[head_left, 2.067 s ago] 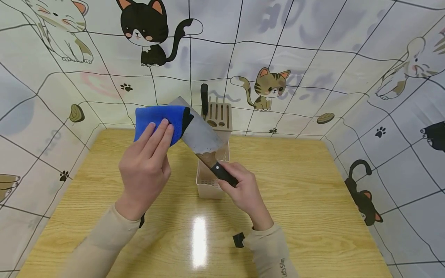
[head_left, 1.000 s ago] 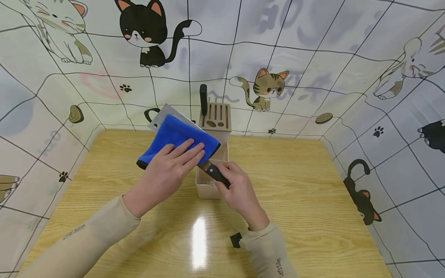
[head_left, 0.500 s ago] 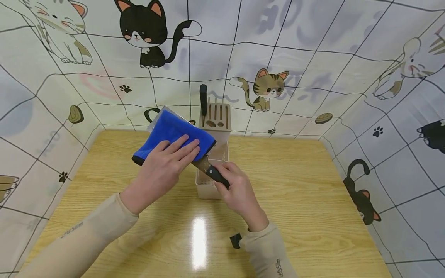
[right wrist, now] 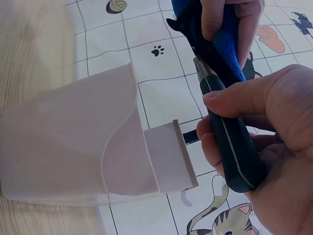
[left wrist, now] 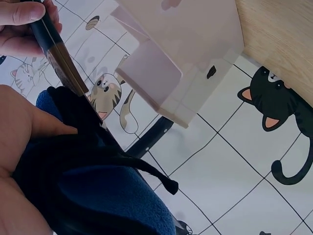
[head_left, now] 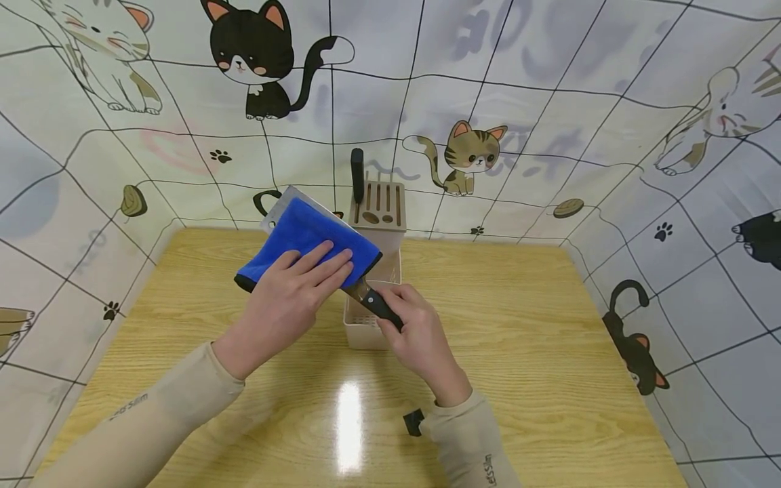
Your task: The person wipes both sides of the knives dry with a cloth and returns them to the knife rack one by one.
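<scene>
My right hand [head_left: 421, 332] grips the black handle of a cleaver [head_left: 381, 308], which slants up and to the left above the table. A blue cloth [head_left: 299, 234] with black edging covers most of its broad blade; a grey strip with a hole shows at the far corner. The fingers of my left hand [head_left: 287, 291] lie over the cloth near the handle end. In the right wrist view, the left thumb is on one side of the cloth [right wrist: 227, 49] and the fingers are on the other, pinching it around the blade.
A pale knife holder [head_left: 396, 227] with a slotted brown top stands behind the hands. A black handle [head_left: 357, 175] sticks up from it. Its lower perforated bin [head_left: 366, 339] is partly hidden by the cleaver. Cat-printed sheeting [head_left: 518, 61] surrounds the wooden table [head_left: 512, 325].
My left hand has slid the cloth from the blade's far left part down toward the handle, with small back-and-forth shifts since. My right hand has stayed nearly in place on the cleaver.
</scene>
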The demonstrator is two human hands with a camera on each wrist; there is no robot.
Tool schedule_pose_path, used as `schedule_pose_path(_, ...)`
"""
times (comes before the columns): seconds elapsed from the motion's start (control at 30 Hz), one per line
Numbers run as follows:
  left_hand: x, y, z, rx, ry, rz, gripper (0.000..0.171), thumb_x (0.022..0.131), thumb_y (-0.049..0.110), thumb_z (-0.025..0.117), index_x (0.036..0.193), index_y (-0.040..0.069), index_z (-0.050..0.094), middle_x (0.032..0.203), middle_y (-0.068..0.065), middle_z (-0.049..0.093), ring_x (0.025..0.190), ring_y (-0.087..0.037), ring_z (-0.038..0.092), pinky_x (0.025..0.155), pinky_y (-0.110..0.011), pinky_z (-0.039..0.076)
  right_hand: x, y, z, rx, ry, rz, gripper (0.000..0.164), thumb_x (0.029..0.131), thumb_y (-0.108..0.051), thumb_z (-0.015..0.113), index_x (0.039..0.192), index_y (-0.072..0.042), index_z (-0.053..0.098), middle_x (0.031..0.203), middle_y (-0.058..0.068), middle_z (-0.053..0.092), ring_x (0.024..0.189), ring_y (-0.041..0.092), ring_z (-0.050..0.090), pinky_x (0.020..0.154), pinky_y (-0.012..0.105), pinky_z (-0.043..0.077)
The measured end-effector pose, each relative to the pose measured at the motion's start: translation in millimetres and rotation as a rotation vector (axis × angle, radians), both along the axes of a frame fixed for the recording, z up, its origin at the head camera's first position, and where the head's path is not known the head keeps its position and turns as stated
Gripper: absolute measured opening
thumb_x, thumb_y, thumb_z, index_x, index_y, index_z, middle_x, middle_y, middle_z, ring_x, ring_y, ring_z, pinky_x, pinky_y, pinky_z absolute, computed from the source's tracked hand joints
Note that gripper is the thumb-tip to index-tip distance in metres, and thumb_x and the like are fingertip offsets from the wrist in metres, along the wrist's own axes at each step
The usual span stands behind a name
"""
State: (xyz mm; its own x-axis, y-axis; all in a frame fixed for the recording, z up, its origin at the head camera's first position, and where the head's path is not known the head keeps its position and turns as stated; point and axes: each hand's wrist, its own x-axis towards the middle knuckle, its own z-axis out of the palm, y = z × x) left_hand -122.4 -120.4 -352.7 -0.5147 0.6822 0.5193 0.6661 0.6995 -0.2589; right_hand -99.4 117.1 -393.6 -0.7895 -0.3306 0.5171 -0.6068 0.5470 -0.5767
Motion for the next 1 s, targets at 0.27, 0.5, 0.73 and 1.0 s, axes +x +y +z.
schedule_pose_path(0.27,-6.9,-7,2.1,0.053,0.029,0.015,0.061,0.079,-0.006,0.077,0.137,0.008,0.068,0.140,-0.007,0.066,0.129,-0.031,0.063,0.085,-0.044,0.055,0.5,1,0.1,0.009,-0.018,-0.023,0.037,0.086,0.007,0.077,0.122,0.002,0.073,0.111,0.016,0.069,0.097,0.030,0.071,0.082,0.044,0.062)
schedule_pose_path(0.5,-13.9,-16,4.6,0.081,0.023,0.050,0.058,0.081,-0.008,0.073,0.136,0.007,0.068,0.140,-0.009,0.067,0.128,-0.032,0.063,0.081,-0.044,0.054,0.4,3,-2.7,0.008,-0.004,-0.025,0.034,0.087,0.006,0.077,0.120,0.003,0.074,0.110,0.015,0.069,0.095,0.029,0.071,0.081,0.043,0.062)
schedule_pose_path(0.73,-19.9,-26,5.5,0.149,0.037,0.079,0.052,0.086,-0.010,0.063,0.136,0.004,0.068,0.138,-0.012,0.067,0.127,-0.036,0.064,0.082,-0.047,0.055,3.1,5,-2.8,0.009,0.019,-0.017,0.033,0.086,0.005,0.077,0.119,0.004,0.074,0.108,0.015,0.068,0.091,0.028,0.070,0.078,0.042,0.062)
schedule_pose_path(1.0,-25.0,-36,8.4,0.217,0.053,0.126,0.050,0.088,-0.013,0.059,0.134,0.003,0.069,0.136,-0.013,0.068,0.125,-0.038,0.065,0.082,-0.050,0.055,4.9,7,-4.1,0.023,0.025,-0.012,0.035,0.086,0.005,0.078,0.120,0.003,0.074,0.108,0.015,0.068,0.091,0.028,0.070,0.077,0.042,0.062)
